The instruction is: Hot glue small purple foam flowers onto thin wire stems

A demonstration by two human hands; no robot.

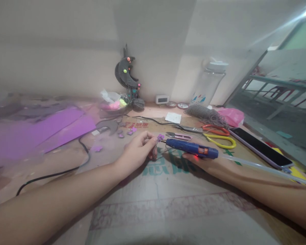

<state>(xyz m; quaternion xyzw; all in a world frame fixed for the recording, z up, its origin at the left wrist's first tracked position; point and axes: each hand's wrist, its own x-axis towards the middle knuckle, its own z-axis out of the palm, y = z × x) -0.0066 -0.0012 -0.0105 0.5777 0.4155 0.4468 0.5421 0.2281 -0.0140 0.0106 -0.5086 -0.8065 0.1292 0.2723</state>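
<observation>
My left hand [140, 149] is closed in a pinch on a small purple foam flower [160, 137], held just above the cardboard sheet [168, 190]. My right hand [201, 162] grips a blue glue gun [192, 148] lying almost level, its metal nozzle pointing left and nearly touching the flower. A red light glows under the gun. A clear glue stick [257, 166] runs out of its back toward the right.
Purple foam sheets [40, 131] lie at the left, with a black cable [66, 170] crossing the table. Small purple flowers [129, 131], yellow scissors [219, 139], snips [180, 136], a phone [260, 148], grey yarn [205, 114], a bottle [209, 83] and a moon ornament [127, 73] lie behind.
</observation>
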